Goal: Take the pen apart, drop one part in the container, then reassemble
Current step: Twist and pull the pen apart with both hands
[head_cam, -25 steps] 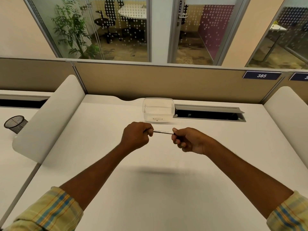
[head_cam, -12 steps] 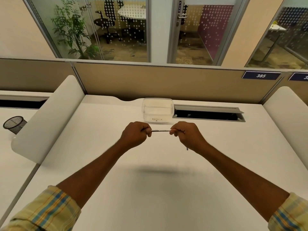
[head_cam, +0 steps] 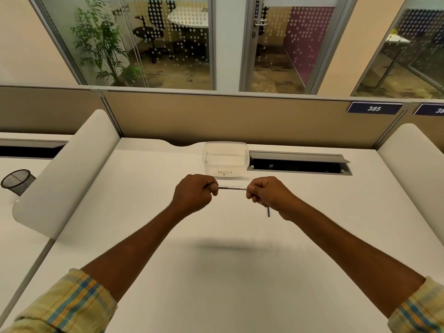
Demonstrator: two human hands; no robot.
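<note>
Counting what lies before you: two hands, one pen, one clear container, one mesh cup. Your left hand [head_cam: 193, 193] and your right hand [head_cam: 268, 194] are both fisted, fingers clamped on opposite ends of the pen [head_cam: 232, 188], which runs level between them above the white desk [head_cam: 216, 272]. Its visible stretch is a thin, pale barrel with dark print along it. A slim blue piece [head_cam: 268, 211] sticks down below your right fist; what it is, you cannot tell. The container [head_cam: 225, 159] stands just beyond your hands, near the desk's back edge, marked "RECYCLE". The mesh cup [head_cam: 16, 181] sits far left. Compared with a second ago, your hands have risen slightly, your right fist has rolled knuckles-up, and the blue piece has come into view.
</note>
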